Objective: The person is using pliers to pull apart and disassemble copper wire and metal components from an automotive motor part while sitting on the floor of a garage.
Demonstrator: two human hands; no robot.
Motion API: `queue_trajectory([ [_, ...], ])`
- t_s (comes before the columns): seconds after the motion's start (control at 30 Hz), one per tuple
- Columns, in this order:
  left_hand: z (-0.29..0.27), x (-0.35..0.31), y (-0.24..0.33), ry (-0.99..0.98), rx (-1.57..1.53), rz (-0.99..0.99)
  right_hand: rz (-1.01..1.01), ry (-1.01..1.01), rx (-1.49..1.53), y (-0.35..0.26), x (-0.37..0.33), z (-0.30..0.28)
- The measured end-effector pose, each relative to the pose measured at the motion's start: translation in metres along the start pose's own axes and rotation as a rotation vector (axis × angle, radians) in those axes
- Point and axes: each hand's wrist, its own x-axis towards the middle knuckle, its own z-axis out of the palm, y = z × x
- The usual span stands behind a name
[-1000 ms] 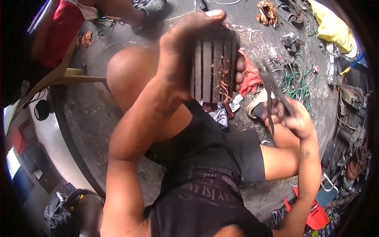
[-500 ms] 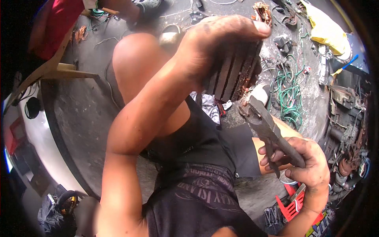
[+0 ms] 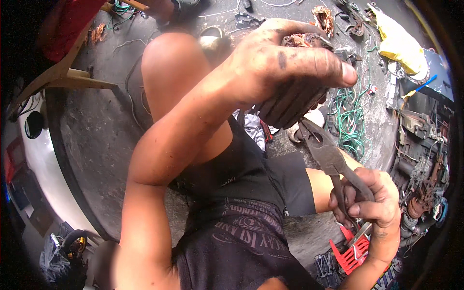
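One bare left hand is clamped around a dark, slotted metal cylinder with copper windings, at two o'clock from centre; the bare right hand, apart at four o'clock, grips worn grey metal pliers, tips just beside the cylinder, contact unclear. Tangled green wires lie on the grey floor near three o'clock.

Black sleeveless top with greyish print, dark shorts
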Motion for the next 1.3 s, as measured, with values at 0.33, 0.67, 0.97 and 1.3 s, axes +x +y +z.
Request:
queue_trajectory([
  [0.33, -0.003, -0.014, -0.008, -0.093, 0.314, 0.133, 0.188, -0.186, -0.36, 0.014, -0.009, -0.004],
  [0.67, -0.135, -0.053, 0.019, 0.037, -0.42, 0.118, -0.092, 0.231, -0.273, 0.09, -0.022, -0.054],
  [0.97, -0.081, -0.064, 0.005, 0.422, -0.438, 0.1, -0.036, 0.116, -0.267, 0.147, 0.231, -0.124],
  [1.3, -0.081, -0.054, -0.003, 0.216, -0.485, 0.269, 0.268, 0.284, -0.521, 0.208, 0.342, -0.162],
])
